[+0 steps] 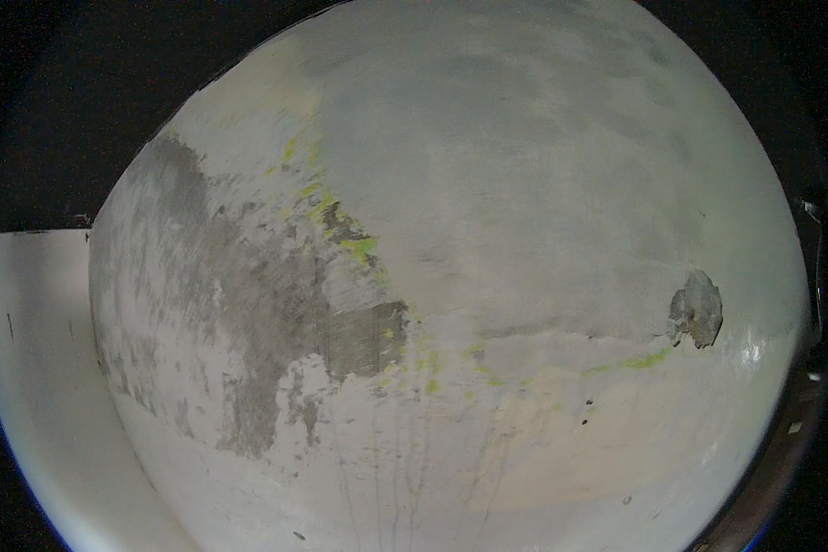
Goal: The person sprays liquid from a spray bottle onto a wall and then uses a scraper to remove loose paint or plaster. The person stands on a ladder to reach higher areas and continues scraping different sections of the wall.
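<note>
Neither my left hand nor my right hand is in view. Before me a large pale wall surface (524,172), bent by the lens, fills most of the picture. Bare grey patches (262,297) show at its left, with scraped white coating around them. Yellow-green paint traces (360,247) run down through the middle and on towards the right. A chipped grey hole (695,310) with a brownish spot sits at the right. Below the middle are a beige patch (566,441) and thin dark drip lines.
A smooth white panel or wall section (34,331) adjoins at the left, with a few dark marks. A dark brown edge (766,483) curves along the lower right. Dark areas lie beyond the upper left and right rims.
</note>
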The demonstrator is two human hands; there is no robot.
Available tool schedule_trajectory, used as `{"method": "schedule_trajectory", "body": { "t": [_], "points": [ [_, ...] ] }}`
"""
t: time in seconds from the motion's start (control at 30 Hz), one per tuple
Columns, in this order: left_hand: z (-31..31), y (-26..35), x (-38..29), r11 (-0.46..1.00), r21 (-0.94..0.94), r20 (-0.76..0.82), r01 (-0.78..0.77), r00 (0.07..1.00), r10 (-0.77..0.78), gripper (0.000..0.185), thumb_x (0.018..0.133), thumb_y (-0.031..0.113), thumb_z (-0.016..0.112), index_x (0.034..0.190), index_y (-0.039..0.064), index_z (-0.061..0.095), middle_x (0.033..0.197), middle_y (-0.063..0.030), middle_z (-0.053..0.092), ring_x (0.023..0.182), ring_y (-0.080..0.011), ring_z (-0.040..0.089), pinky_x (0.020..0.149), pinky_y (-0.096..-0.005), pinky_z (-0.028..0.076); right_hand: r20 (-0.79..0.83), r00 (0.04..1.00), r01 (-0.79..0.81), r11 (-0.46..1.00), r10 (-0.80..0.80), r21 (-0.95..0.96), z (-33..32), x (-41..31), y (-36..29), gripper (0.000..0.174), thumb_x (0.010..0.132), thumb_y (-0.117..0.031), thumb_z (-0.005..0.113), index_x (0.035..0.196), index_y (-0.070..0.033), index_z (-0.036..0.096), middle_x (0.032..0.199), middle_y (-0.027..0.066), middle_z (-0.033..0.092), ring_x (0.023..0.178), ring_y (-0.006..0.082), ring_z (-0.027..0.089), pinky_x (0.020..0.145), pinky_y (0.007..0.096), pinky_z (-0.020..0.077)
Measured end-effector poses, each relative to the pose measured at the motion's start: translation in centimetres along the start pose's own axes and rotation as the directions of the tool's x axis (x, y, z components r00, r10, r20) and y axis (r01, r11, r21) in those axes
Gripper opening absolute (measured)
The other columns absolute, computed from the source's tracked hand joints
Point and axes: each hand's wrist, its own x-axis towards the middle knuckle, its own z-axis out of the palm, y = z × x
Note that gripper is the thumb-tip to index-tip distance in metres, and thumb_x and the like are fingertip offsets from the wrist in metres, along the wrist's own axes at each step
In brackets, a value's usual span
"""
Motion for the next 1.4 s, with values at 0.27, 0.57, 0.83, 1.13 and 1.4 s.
{"method": "schedule_trajectory", "body": {
  "t": [0.27, 0.57, 0.83, 1.13, 1.4],
  "points": [
    [-1.6, -1.8, -4.6, 0.985, -0.129, -0.08, 0.117, 0.989, -0.128, 0.033, 0.085, 0.028, 0.07, 0.114, 0.011, 0.066, 0.06, 0.0001, 0.056, 0.037, -0.0096, 0.041, 0.033, -0.0268, 0.033, 0.155, 0.941, -0.25, 0.926, 0.301, -0.284, 0.8, 1.3, 3.4, 0.049, 0.092, -0.035, 0.058, 0.131, -0.007, 0.048, 0.107, 0.012, 0.063, 0.1, 0.0189, 0.06, 0.084, 0.032, 0.0493],
    [-11.2, -3.4, -13.2, 0.953, -0.053, -0.469, 0.297, 0.835, -0.286, 0.039, 0.084, 0.045, 0.068, 0.112, 0.018, 0.069, 0.051, 0.0025, 0.044, 0.04, -0.0069, 0.04, 0.038, -0.0279, 0.034, 0.331, 0.895, -0.008, 0.751, 0.301, -0.661, 3.8, 7.1, 11.7, 0.047, 0.085, -0.024, 0.071, 0.121, -0.004, 0.048, 0.107, 0.0083, 0.056, 0.099, 0.0221, 0.056, 0.09, 0.0339, 0.0454],
    [-7.0, -10.5, -33.2, 0.921, -0.362, -0.73, 0.14, 0.572, -0.374, 0.044, 0.083, 0.037, 0.07, 0.115, 0.007, 0.066, 0.084, -0.008, 0.068, 0.069, -0.0132, 0.062, 0.062, -0.0273, 0.05, 0.612, 0.646, 0.001, 0.801, 0.457, -0.599, 17.6, -4.1, 8.8, 0.031, 0.082, -0.015, 0.073, 0.104, -0.005, 0.053, 0.087, 0.0021, 0.056, 0.078, 0.0114, 0.055, 0.069, 0.0268, 0.0457],
    [-1.6, -17.2, -35.6, 0.837, -0.543, -0.787, -0.071, 0.392, -0.477, 0.042, 0.079, 0.04, 0.072, 0.105, 0.007, 0.07, 0.059, -0.0007, 0.056, 0.049, -0.0098, 0.049, 0.044, -0.0254, 0.037, 0.752, 0.458, 0.086, 0.818, 0.474, -0.568, 20.5, -6.6, 9.6, 0.023, 0.081, -0.012, 0.073, 0.093, -0.004, 0.055, 0.081, 0.0013, 0.056, 0.073, 0.0091, 0.054, 0.065, 0.0252, 0.0447],
    [-1.7, -21.0, -31.6, 0.672, -0.738, -0.509, 0.058, 0.605, -0.612, 0.07, 0.068, 0.064, 0.071, 0.098, 0.001, 0.066, 0.06, -0.0019, 0.044, 0.04, -0.012, 0.038, 0.038, -0.03, 0.033, 0.687, 0.578, -0.02, 0.849, 0.441, -0.528, 18.0, -6.2, 9.1, 0.023, 0.082, -0.008, 0.069, 0.099, -0.004, 0.054, 0.084, 0.0014, 0.056, 0.077, 0.0098, 0.056, 0.07, 0.0259, 0.0474]
  ]
}}
